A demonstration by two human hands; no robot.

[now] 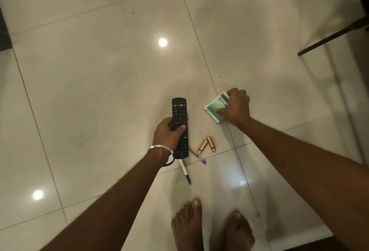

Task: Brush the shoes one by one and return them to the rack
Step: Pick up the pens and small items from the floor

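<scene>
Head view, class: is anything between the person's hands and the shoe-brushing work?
No shoe, brush or rack is in view. Both hands are occupied: the left hand grips a black remote control, and the right hand holds a green Camlin box.

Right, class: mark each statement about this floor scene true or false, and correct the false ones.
1. The left hand holds the black remote. True.
2. The right hand grips a shoe brush. False: its grip is on a green and white box.
3. Two copper-coloured batteries lie on the floor tiles. True.
4. The pens are held in the left hand. False: they lie on the floor.
5. A shoe rack stands in view. False: none shows.
</scene>
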